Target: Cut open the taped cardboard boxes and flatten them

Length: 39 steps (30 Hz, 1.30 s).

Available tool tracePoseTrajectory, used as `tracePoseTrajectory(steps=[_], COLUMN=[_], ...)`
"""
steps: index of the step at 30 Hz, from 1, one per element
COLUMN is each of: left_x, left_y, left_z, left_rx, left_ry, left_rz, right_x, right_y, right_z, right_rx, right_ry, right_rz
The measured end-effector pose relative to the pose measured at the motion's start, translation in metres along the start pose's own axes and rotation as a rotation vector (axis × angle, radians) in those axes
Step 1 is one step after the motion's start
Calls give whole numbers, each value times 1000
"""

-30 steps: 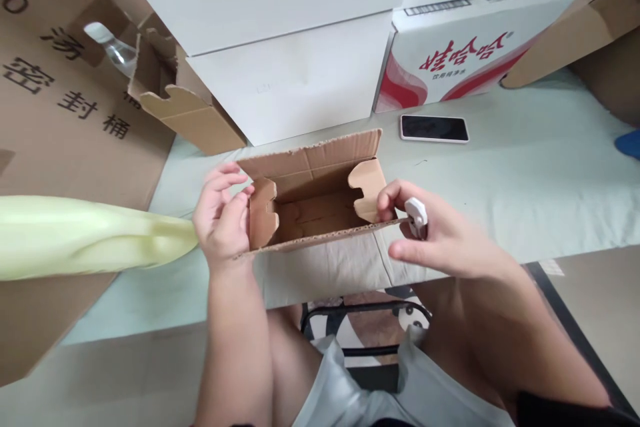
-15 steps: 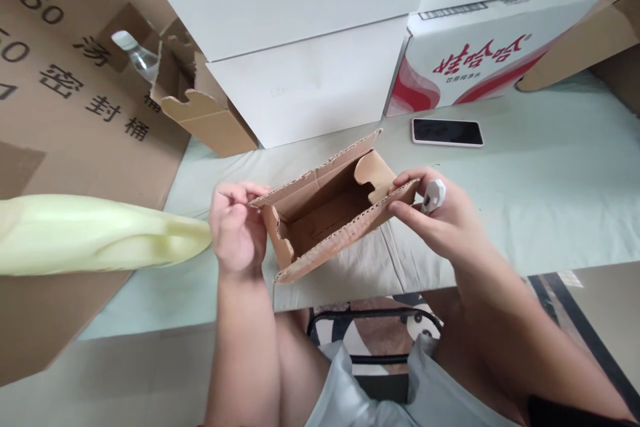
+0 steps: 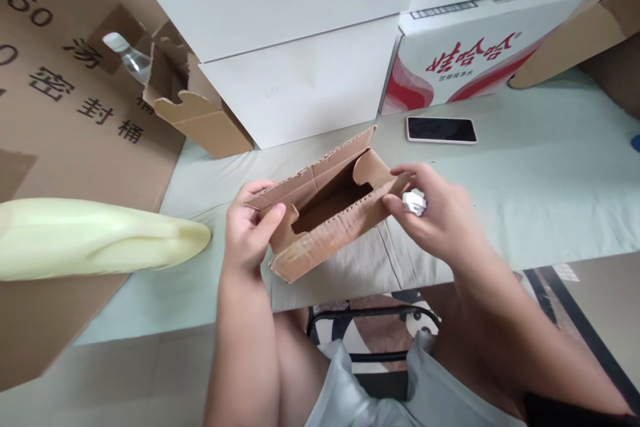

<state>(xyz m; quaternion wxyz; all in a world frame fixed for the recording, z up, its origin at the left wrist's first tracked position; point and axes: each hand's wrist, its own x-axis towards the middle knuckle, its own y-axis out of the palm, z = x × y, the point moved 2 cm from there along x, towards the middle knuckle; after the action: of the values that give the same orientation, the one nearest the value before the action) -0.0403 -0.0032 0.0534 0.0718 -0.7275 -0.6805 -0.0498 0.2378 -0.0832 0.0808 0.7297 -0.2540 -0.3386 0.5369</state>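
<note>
A small cardboard box (image 3: 327, 240) is held above the cloth-covered table, its top flaps raised and its inside dark. My left hand (image 3: 253, 230) is closed on the left end, thumb over the notched end flap and fingers behind the back flap. At the other end, my right hand (image 3: 433, 213) pinches the right corner of the near flap between thumb and fingers. A small white plastic piece (image 3: 415, 203) sticks out of the same hand; its kind is hard to make out.
A phone (image 3: 441, 130) lies on the cloth (image 3: 530, 173). White cartons (image 3: 310, 93) and a red-and-white carton (image 3: 465, 57) stand behind. To the left are a similar cardboard box (image 3: 205, 123), a clear bottle (image 3: 131, 60), a large carton (image 3: 100, 147) and a pale yellow-green smooth object (image 3: 105, 240).
My left thumb has come over onto the box's end flap, and the left hand has shifted right. The near flap now stands more upright, and the box's opening looks narrower.
</note>
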Motion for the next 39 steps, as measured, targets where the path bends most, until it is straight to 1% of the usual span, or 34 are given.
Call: tracePoseTrajectory(steps=[2, 4, 6, 8, 9, 10, 11, 14, 15, 16, 20, 25, 27, 29, 31, 33, 36, 39], left_x=[1, 2, 3, 2, 1, 0, -1, -7, -9, -10, -14, -20, -25, -33, -42, -52, -61, -72], left_y=[0, 0, 0, -1, -1, -1, 0, 5, 6, 7, 7, 11, 18, 29, 43, 55, 62, 64], left_z=[-2, -4, -6, -9, -11, -13, -16, -24, -26, -28, -31, -38, -44, -52, -59, -62, -60, -51], left_rx=[-93, -168, -179, -127, -95, -62, -27, 136, 212, 290, 504, 610, 706, 839, 938, 1008, 1052, 1043], left_ry=[103, 183, 202, 202, 202, 199, 188, 129, 104, 80, 1, -46, -38, -27, -58, -61, -29, 44], left_rz=[39, 92, 128, 149, 178, 228, 301, 549, 602, 629, 653, 716, 693, 616, 557, 566, 570, 528], right_x=[1, 1, 1, 1, 1, 1, 0, 1, 1, 1, 2, 2, 2, 2, 2, 3, 3, 3], right_y=[5, 9, 11, 13, 14, 15, 17, 21, 22, 23, 23, 23, 22, 21, 21, 21, 20, 21], right_z=[-5, -8, -8, -8, -8, -9, -10, -13, -14, -15, -16, -14, -14, -14, -14, -14, -14, -13], right_rx=[-25, -26, -19, -20, -22, -23, -20, 22, 40, 55, 82, 95, 91, 86, 84, 81, 70, 74], right_ry=[40, 61, 54, 24, 7, -10, -27, -66, -77, -84, -74, -74, -72, -73, -83, -91, -85, -75], right_rz=[-86, -111, -92, -89, -96, -104, -108, -84, -73, -61, -39, -25, -18, -16, -17, -26, -39, -44])
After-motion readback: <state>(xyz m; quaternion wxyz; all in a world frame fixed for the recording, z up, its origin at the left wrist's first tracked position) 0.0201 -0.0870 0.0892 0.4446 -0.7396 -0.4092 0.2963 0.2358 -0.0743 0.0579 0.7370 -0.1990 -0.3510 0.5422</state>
